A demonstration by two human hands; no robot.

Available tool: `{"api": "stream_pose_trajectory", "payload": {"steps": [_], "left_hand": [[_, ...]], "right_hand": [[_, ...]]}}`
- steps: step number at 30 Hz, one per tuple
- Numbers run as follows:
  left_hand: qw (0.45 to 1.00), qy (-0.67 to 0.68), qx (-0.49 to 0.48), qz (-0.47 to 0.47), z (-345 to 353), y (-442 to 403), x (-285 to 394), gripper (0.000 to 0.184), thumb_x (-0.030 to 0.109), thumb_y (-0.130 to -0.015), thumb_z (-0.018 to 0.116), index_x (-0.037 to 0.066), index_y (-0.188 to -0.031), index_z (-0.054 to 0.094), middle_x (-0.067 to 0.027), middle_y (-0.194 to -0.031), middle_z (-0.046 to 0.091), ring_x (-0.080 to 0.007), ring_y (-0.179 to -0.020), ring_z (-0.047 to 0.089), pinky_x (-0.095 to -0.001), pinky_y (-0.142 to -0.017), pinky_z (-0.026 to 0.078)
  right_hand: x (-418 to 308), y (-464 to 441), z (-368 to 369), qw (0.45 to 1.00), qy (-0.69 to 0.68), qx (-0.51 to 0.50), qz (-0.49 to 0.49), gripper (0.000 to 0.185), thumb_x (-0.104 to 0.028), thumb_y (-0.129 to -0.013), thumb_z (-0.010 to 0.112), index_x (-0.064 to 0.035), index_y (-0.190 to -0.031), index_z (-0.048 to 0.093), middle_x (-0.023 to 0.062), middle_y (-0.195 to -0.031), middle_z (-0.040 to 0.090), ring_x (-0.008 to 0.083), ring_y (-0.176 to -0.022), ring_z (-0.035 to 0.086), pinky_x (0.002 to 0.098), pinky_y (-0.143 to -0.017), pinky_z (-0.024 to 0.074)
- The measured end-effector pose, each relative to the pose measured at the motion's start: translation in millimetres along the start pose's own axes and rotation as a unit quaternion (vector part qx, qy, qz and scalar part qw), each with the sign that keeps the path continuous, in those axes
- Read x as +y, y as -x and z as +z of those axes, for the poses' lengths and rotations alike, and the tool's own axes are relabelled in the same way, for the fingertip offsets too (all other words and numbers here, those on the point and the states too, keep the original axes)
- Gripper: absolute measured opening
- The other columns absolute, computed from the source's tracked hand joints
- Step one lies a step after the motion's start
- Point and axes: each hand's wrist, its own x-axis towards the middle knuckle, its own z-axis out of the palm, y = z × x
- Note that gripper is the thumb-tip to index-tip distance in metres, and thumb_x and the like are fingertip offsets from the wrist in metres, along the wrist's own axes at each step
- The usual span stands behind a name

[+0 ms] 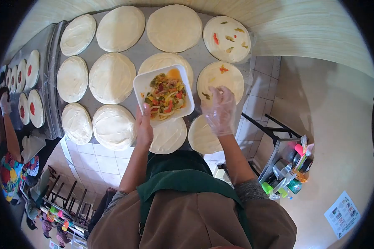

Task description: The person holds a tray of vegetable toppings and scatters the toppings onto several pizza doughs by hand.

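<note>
Head view: left hand (144,129) gripping a tray (190,108) of vegetables (166,94).
Gloved right hand (219,111), fingers bunched, is over a partly topped dough round (230,76); whether it pinches anything cannot be told. The tray is above the worktop (139,50), near the right hand.

From here I see a grey tabletop (132,103), and directly on it lie twelve pale, flat rounds (112,79) in three rows of four, many with streaky tops.
</note>
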Motion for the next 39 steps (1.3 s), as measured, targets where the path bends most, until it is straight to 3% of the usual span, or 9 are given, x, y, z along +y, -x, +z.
{"api": "stream_pose_trajectory", "payload": {"steps": [2, 5, 6, 12, 25, 32, 35, 38, 39], "left_hand": [[0.999, -0.029, -0.011, 0.008, 4.8, 1.4, 6.8, 0.054, 0.042, -0.098, 0.042, 0.0, -0.134, 0.039, -0.0117, -0.123, 0.052, -0.0175, -0.112, 0.048, -0.0311, -0.098, 0.035], [0.997, -0.063, -0.036, -0.015, 10.7, 3.5, 16.2, 0.05, 0.037, -0.099, 0.041, 0.002, -0.135, 0.039, -0.0108, -0.123, 0.052, -0.0166, -0.11, 0.05, -0.0308, -0.096, 0.038], [0.998, -0.045, -0.05, -0.007, 14.1, 3.7, 16.3, 0.049, 0.037, -0.099, 0.041, 0.002, -0.135, 0.039, -0.0108, -0.123, 0.052, -0.0166, -0.11, 0.05, -0.0308, -0.096, 0.038], [0.994, -0.03, -0.101, 0.023, 17.8, 4.1, 12.9, 0.046, 0.036, -0.099, 0.041, 0.003, -0.131, 0.041, -0.0088, -0.116, 0.054, -0.0145, -0.101, 0.052, -0.0297, -0.089, 0.043], [0.99, -0.044, -0.134, 0.014, 23.0, 15.0, 10.6, 0.042, 0.033, -0.101, 0.038, 0.004, -0.131, 0.042, -0.0076, -0.117, 0.054, -0.014, -0.106, 0.05, -0.0295, -0.093, 0.038], [0.987, -0.059, -0.148, 0.011, 26.4, 17.2, 15.0, 0.045, 0.034, -0.101, 0.038, 0.003, -0.134, 0.04, -0.0105, -0.125, 0.051, -0.0177, -0.115, 0.047, -0.0323, -0.099, 0.035], [0.988, -0.041, -0.145, 0.017, 29.1, 15.3, 12.0, 0.046, 0.035, -0.101, 0.038, 0.003, -0.133, 0.04, -0.0111, -0.126, 0.051, -0.0182, -0.116, 0.046, -0.0327, -0.1, 0.034], [0.99, -0.044, -0.131, 0.019, 28.8, 10.1, 7.2, 0.047, 0.036, -0.1, 0.038, 0.002, -0.133, 0.04, -0.0115, -0.125, 0.051, -0.0185, -0.116, 0.046, -0.0327, -0.101, 0.033], [0.991, -0.042, -0.126, 0.018, 28.7, 9.2, 6.8, 0.047, 0.036, -0.1, 0.039, 0.002, -0.133, 0.04, -0.0116, -0.125, 0.051, -0.0185, -0.116, 0.046, -0.0326, -0.101, 0.033]], "right_hand": [[-14.0, -7.8, -16.8, 0.994, -0.102, 0.048, -0.014, 0.038, -0.013, -0.067, 0.07, -0.0115, -0.104, 0.062, 0.0101, -0.104, 0.055, 0.0274, -0.095, 0.054, 0.0388, -0.076, 0.0452], [-43.8, -22.3, -30.4, 0.965, -0.236, -0.022, -0.115, 0.029, -0.009, -0.07, 0.068, -0.0112, -0.099, 0.063, 0.0101, -0.096, 0.058, 0.0269, -0.089, 0.057, 0.0387, -0.073, 0.0477], [-51.6, -24.4, -33.3, 0.963, -0.223, -0.081, -0.127, 0.028, -0.007, -0.07, 0.067, -0.0082, -0.098, 0.062, 0.0115, -0.097, 0.057, 0.0282, -0.092, 0.056, 0.0395, -0.075, 0.047], [-56.9, -20.2, -25.2, 0.97, -0.151, -0.086, -0.171, 0.031, -0.008, -0.067, 0.067, -0.0051, -0.098, 0.062, 0.0103, -0.093, 0.056, 0.0307, -0.092, 0.055, 0.04, -0.075, 0.0462], [-88.1, -3.6, -26.3, 0.973, -0.166, -0.068, -0.143, 0.018, -0.016, -0.073, 0.067, -0.0093, -0.089, 0.061, 0.009, -0.084, 0.059, 0.0291, -0.083, 0.056, 0.0419, -0.07, 0.0457], [-70.9, 1.2, -41.0, 0.964, -0.255, -0.072, -0.021, 0.013, -0.011, -0.078, 0.067, -0.0095, -0.091, 0.065, 0.01, -0.085, 0.064, 0.0269, -0.078, 0.062, 0.0372, -0.073, 0.0497], [-59.0, 3.2, -46.0, 0.888, -0.419, -0.143, 0.125, 0.017, -0.011, -0.082, 0.067, -0.0061, -0.098, 0.067, 0.0082, -0.089, 0.067, 0.0192, -0.08, 0.064, 0.0303, -0.076, 0.0508], [-28.7, 1.6, -44.7, 0.723, -0.635, -0.127, 0.241, 0.024, -0.012, -0.085, 0.067, -0.002, -0.106, 0.066, 0.0076, -0.096, 0.068, 0.0128, -0.083, 0.063, 0.0272, -0.08, 0.0501], [-16.7, -2.9, -51.7, 0.72, -0.622, -0.117, 0.285, 0.025, -0.012, -0.084, 0.067, -0.0002, -0.105, 0.066, 0.0073, -0.095, 0.068, 0.0116, -0.082, 0.062, 0.0267, -0.077, 0.0498]]}}
